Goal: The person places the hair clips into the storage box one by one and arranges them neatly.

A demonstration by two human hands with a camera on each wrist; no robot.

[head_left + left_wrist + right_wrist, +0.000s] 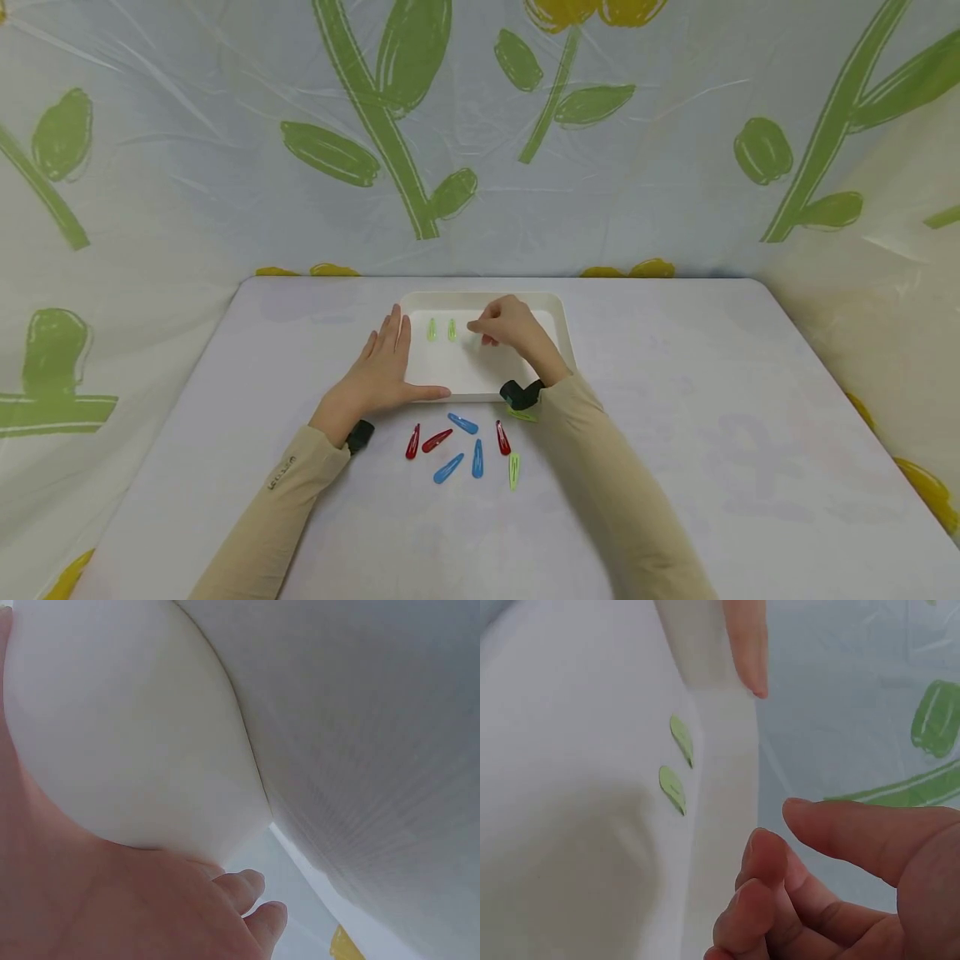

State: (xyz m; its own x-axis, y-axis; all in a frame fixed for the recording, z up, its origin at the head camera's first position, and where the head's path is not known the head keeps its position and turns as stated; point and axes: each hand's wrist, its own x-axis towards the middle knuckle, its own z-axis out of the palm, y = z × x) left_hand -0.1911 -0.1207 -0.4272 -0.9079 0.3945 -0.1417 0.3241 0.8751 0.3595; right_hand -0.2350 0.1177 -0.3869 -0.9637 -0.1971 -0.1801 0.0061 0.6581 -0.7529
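Observation:
A white tray (480, 387) lies toward the far side of the table. My left hand (381, 367) rests at its near left corner, fingers extended along the left side and thumb along the front rim. In the left wrist view, the palm lies against the tray wall (142, 750). My right hand (508, 323) hovers over the tray, right of two lime green snap hair clips (452, 330) standing side by side. In the right wrist view, its fingers are loosely bent, with a gap between thumb and fingertips and nothing visible there.
Several hair clips lie on the table before the tray: blue clips (477, 458), red clips (437, 441) and a lime green clip (513, 472). Another green clip (522, 414) is partly hidden beneath the right wrist. A leaf-patterned curtain (480, 225) hangs behind the table.

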